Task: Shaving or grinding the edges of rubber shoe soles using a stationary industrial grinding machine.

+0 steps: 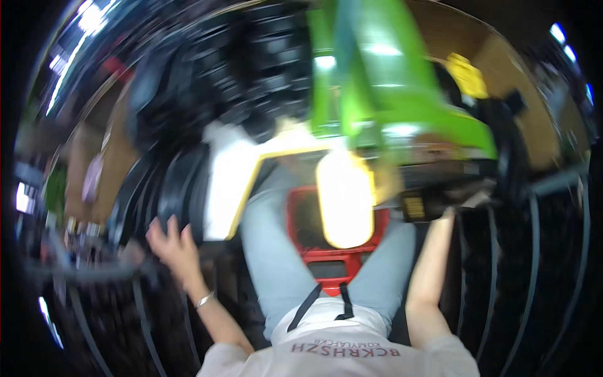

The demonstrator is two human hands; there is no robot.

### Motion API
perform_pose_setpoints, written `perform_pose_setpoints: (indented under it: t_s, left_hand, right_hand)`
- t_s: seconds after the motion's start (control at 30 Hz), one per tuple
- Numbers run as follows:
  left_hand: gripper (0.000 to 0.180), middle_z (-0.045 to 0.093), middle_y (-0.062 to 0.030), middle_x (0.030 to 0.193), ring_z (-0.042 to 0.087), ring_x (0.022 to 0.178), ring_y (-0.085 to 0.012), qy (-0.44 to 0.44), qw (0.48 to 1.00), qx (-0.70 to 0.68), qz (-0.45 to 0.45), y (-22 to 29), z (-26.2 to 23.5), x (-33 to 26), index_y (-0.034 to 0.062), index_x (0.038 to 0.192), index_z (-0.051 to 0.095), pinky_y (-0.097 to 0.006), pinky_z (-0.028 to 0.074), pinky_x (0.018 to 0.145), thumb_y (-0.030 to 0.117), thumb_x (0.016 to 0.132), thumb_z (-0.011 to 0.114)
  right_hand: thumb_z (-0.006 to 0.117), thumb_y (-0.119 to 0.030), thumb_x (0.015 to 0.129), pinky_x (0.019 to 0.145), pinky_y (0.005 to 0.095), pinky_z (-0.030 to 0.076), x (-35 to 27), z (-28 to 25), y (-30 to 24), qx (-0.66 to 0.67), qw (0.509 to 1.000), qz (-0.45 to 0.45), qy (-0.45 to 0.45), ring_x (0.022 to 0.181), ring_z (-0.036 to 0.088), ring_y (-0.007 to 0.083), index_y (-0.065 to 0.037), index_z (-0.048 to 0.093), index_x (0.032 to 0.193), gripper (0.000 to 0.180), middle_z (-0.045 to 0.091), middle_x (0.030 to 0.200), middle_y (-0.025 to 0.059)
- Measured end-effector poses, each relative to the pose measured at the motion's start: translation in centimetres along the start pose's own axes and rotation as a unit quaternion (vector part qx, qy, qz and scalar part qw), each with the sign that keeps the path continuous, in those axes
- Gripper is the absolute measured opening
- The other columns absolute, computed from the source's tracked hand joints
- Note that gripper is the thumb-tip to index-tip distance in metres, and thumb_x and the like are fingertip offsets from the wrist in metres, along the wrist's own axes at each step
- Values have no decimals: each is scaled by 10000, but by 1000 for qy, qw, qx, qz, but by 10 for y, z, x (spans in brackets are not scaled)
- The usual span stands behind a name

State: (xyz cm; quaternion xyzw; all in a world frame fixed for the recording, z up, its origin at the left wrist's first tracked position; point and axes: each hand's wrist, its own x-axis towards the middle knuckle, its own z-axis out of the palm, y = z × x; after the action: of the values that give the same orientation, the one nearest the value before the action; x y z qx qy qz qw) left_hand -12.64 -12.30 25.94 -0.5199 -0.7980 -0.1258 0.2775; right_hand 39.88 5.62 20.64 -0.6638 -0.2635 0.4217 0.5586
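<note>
My left hand (173, 245) is raised with its fingers spread and nothing in it. It is beside a stack of curved black parts (179, 185). My right hand (447, 217) reaches to the edge of a dark object with a small yellow patch (418, 204). Its fingers are mostly hidden and blurred, so a grip cannot be made out. Ahead of me a bright, glowing white panel with rounded ends (345, 201) hangs over a table edge with a yellow border (248, 198). Behind it stand large glossy green parts (402, 75), smeared by motion.
Black moulded parts (251, 63) are piled at the far left. Cardboard boxes (521, 94) stand at both sides, and a yellow object (467, 75) lies at the far right. Wire racks (534, 251) flank me. A red plastic frame (330, 264) sits between my legs.
</note>
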Motion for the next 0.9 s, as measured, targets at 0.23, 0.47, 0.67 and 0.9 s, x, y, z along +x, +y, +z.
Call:
perform_pose_setpoints:
  t_s: [0.23,0.47,0.67,0.9]
  left_hand:
    - [369,529,-171,1207,510,1115,-343,19,967,-191,-165,-16,3,-2,26,954,635,-392,427,923,163,659,809]
    - [308,637,-107,1010,556,944,-251,88,918,-363,-132,17,-101,9,26,770,611,-351,444,831,46,546,821]
    - [330,639,-99,1049,530,993,-278,-143,771,-595,177,92,-109,-6,90,734,662,-370,430,848,122,476,866]
    - [606,530,-114,1224,488,1153,-194,-356,369,-851,-112,238,-37,-81,-36,1264,453,-335,387,999,71,743,742]
  right_hand:
    - [573,-103,902,341,217,419,-83,9,87,-66,985,33,-154,415,504,89,-15,452,1163,300,574,639,59]
    - [547,-246,941,469,240,513,-144,23,102,-40,912,91,-399,549,601,131,-17,426,1266,416,622,739,108]
    - [537,-419,912,913,442,493,-172,6,76,390,765,262,-440,1063,596,307,21,312,1373,676,573,1180,216]
    - [711,20,742,927,329,462,-193,-89,141,232,922,162,-263,1019,594,198,17,529,1190,484,606,1129,113]
